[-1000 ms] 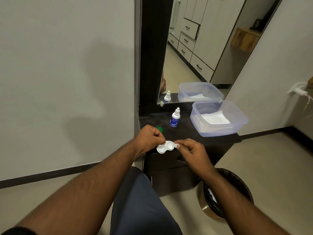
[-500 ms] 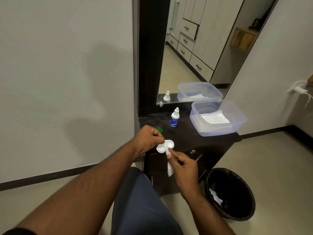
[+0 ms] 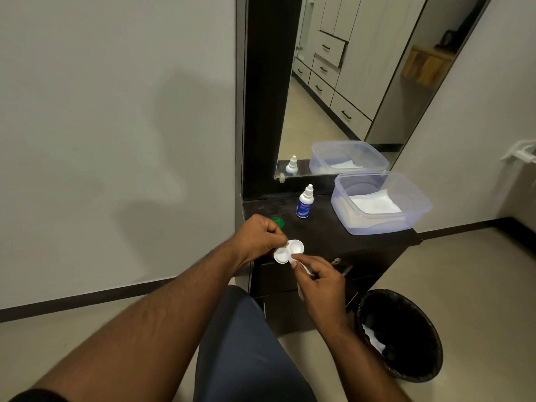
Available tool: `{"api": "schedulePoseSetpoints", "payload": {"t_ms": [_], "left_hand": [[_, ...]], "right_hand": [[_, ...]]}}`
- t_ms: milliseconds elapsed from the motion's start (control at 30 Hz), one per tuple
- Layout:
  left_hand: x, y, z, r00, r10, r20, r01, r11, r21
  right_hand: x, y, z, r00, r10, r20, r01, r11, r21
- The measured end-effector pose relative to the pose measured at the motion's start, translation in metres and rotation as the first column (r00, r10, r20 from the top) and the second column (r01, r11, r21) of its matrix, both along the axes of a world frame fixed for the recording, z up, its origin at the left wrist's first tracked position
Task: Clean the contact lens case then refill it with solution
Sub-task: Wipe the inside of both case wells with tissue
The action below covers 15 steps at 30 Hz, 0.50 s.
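Observation:
My left hand (image 3: 259,237) pinches the white contact lens case (image 3: 289,250), both wells open and facing up, in front of the dark cabinet (image 3: 333,242). My right hand (image 3: 320,278) pinches a small white tissue (image 3: 303,266) against the near well of the case; the tissue's tail hangs below the fingers. A white and blue solution bottle (image 3: 304,203) stands upright on the cabinet top. A green cap (image 3: 278,221) lies on the top just behind my left hand.
A clear plastic tub (image 3: 417,219) with white tissues sits on the cabinet's right side. A mirror (image 3: 348,82) rises behind it. A black-lined waste bin (image 3: 403,335) with a discarded tissue stands on the floor at the right. My knee is below the hands.
My right hand has swung from the case's right end to its near side, and the tissue now presses at the near well. The case has tilted slightly in my left hand.

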<state>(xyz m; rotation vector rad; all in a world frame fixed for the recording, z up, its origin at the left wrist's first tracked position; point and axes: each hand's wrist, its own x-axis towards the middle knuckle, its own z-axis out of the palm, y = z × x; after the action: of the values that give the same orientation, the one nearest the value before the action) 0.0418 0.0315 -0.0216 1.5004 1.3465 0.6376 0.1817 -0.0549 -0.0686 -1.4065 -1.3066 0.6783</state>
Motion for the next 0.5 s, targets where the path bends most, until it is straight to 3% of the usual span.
{"api": "schedulePoseSetpoints", "payload": {"t_ms": [300,500], "left_hand": [[-0.005,0.002,0.001,0.998,-0.068,0.009,0.068,0.998,-0.015],[-0.007,0.002,0.002,0.995,-0.101,0.028,0.101,0.995,-0.012]], "right_hand": [[-0.008,0.007,0.010,0.978,-0.129,-0.162,0.108,0.986,-0.130],[-0.009,0.013,0.028,0.982,-0.115,-0.152,0.089,0.981,-0.173]]}}
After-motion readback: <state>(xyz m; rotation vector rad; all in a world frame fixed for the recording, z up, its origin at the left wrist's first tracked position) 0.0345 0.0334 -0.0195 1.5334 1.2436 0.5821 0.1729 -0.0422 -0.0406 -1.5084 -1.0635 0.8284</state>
